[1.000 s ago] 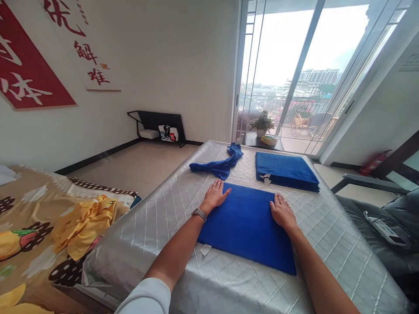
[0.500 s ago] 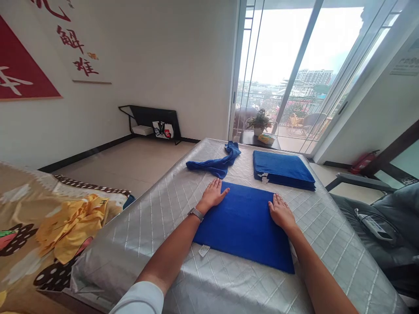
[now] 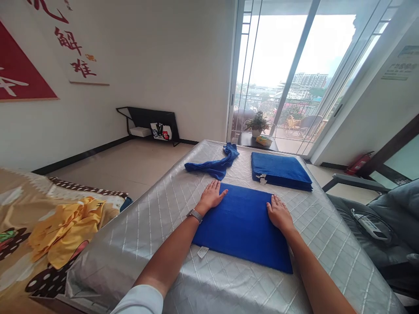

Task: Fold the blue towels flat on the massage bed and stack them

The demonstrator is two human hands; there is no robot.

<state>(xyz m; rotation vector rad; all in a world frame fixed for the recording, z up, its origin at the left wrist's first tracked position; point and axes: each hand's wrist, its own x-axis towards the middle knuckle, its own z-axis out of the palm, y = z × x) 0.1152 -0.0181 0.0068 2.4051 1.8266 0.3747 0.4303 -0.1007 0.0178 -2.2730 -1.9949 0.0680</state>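
A flat blue towel [image 3: 244,229] lies on the silver quilted cover [image 3: 144,231], a white label sticking out at its near left edge. My left hand [image 3: 212,196] rests flat on the towel's far left corner, thumb out to the side. On the far right corner lies my right hand [image 3: 279,213], palm down with its fingers stretched forward. Neither hand grips anything. Beyond the towel on the right is a stack of folded blue towels [image 3: 280,170] with white labels. A crumpled blue towel [image 3: 214,165] lies just past my left hand.
Yellow cloth [image 3: 68,229] lies on a patterned blanket [image 3: 16,192] at the left. A dark armchair [image 3: 389,218] with a power strip [image 3: 369,224] stands at the right. Past the far edge, a small table holds a potted plant [image 3: 258,124] before the glass doors.
The view has shifted slightly. Both hands stay flat on the towel's far corners, and the towels have not visibly moved.
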